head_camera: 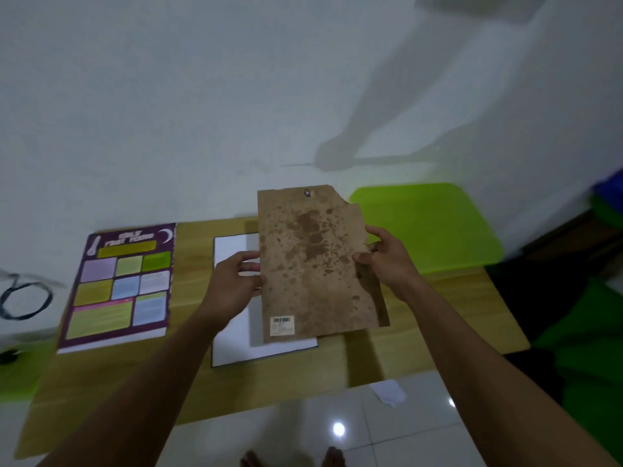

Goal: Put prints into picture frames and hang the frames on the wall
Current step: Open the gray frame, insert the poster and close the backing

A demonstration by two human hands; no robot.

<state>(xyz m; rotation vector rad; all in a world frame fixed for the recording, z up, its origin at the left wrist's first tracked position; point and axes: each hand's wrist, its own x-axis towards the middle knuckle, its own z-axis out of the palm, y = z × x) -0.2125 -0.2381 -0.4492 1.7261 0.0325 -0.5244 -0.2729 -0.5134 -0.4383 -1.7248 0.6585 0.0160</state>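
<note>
I hold a stained brown backing board [313, 264] upright above the table, its metal hanger at the top edge and a barcode label near the bottom. My left hand [232, 281] grips its left edge. My right hand [384, 257] grips its chipped right edge. Beneath it a dark picture frame with a white sheet [236, 315] lies flat on the wooden table [192, 298]. A purple print with coloured boxes [121, 284] lies to the left of the frame.
A white wall [202, 112] rises right behind the table. A green plastic stool [428, 224] stands at the right. A black cable loop [23, 298] lies at the far left. A scrap of paper [387, 392] lies on the tiled floor.
</note>
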